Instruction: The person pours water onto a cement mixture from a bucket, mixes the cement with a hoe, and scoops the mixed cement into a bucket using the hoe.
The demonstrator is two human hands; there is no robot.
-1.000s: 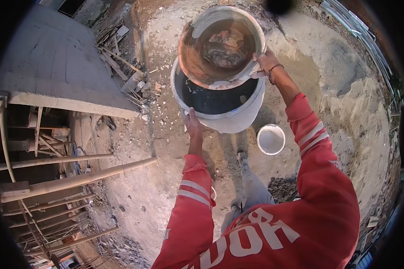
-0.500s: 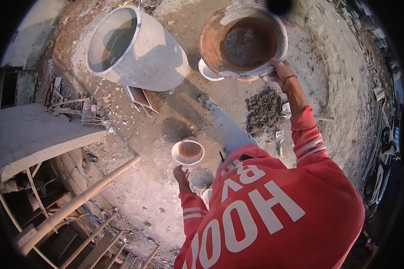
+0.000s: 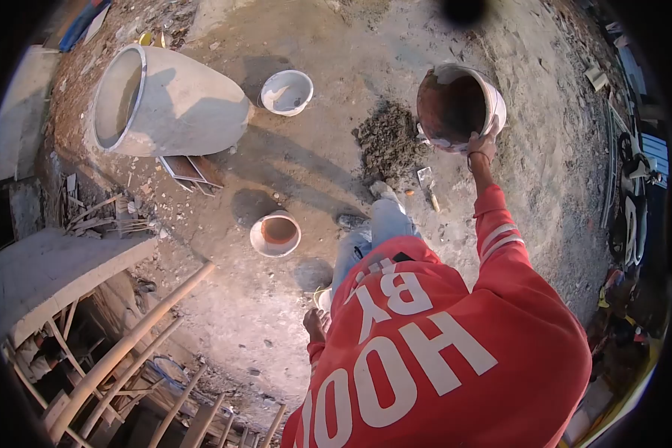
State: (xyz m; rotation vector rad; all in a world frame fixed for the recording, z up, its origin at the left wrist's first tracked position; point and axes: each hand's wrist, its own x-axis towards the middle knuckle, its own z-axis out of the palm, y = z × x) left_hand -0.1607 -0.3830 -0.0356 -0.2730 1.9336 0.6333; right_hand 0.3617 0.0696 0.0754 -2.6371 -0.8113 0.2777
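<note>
On the right, my right hand [image 3: 483,145] is closed on the near rim of a large round tub [image 3: 433,104], its inside stained reddish brown. The tub is tilted, and its lower part is hidden. My left hand [image 3: 316,325] hangs low beside my body with loosely bent fingers and nothing visible in it. Close above that hand, a pale bucket [image 3: 322,299] is mostly hidden by my sweater. A dark heap of wet mortar [image 3: 390,142] lies left of the tub, with a trowel [image 3: 428,188] just below it.
A tall pale cylinder [image 3: 194,104] stands at upper left beside a white bucket [image 3: 287,92]. A smaller pot [image 3: 275,234] with a brown inside is on the ground. At lower left are a concrete slab [image 3: 60,272] and wooden poles [image 3: 131,343]. A motorbike [image 3: 635,201] is at far right.
The view has swung right. My right hand has carried the tub away from the large cylinder, over beside the mortar heap. My left hand has let go of the cylinder's rim and dropped toward my body.
</note>
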